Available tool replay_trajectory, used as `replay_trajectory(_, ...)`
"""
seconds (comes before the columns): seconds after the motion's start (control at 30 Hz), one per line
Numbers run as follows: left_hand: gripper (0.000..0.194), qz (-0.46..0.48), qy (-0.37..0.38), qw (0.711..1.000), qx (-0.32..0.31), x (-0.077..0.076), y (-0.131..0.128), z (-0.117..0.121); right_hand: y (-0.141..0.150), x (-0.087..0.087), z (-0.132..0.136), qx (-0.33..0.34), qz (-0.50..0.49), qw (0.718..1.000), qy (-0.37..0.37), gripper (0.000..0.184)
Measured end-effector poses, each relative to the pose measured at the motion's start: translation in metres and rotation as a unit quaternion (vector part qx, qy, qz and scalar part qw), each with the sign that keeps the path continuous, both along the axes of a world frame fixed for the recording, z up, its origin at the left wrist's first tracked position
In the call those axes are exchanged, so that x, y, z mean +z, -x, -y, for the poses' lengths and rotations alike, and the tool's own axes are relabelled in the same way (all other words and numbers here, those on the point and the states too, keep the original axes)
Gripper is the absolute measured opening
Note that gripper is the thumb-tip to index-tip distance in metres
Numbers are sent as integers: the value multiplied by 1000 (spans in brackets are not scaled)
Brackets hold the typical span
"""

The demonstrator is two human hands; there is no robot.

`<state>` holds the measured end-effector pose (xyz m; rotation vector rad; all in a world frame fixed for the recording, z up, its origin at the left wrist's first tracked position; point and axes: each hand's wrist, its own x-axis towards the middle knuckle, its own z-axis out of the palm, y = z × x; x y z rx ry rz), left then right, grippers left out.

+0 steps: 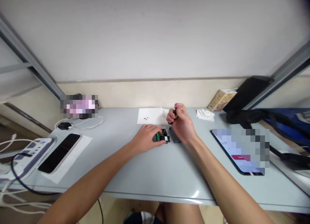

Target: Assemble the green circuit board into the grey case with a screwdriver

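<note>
My left hand (147, 138) is closed around a small black device (166, 139) that shows a green circuit board (158, 136), pressing it to the desk. In my right hand (182, 123) is a screwdriver with a black and yellow handle (174, 115). Its shaft slants down toward the device; whether the tip touches it I cannot tell. Partly hidden under my right wrist lies a dark grey piece (174, 136). Behind my hands, a white sheet of paper (151, 113) carries several tiny dark bits, perhaps screws (146, 118).
On the left are a phone (60, 153) on paper, a power strip (31, 154) and white cables (89, 127). To the right lie a crumpled tissue (205, 114), a tablet (238, 153) and a carton (221, 100). The desk's front edge (155, 197) is near my lap.
</note>
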<state>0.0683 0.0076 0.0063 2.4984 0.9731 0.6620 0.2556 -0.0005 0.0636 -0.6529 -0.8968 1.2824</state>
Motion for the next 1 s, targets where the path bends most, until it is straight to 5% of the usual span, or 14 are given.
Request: replay_trajectory(1.0, 25, -8, -2, 1000, -10, 4, 5, 2, 3, -3, -2, 29, -66, 997, 4, 40)
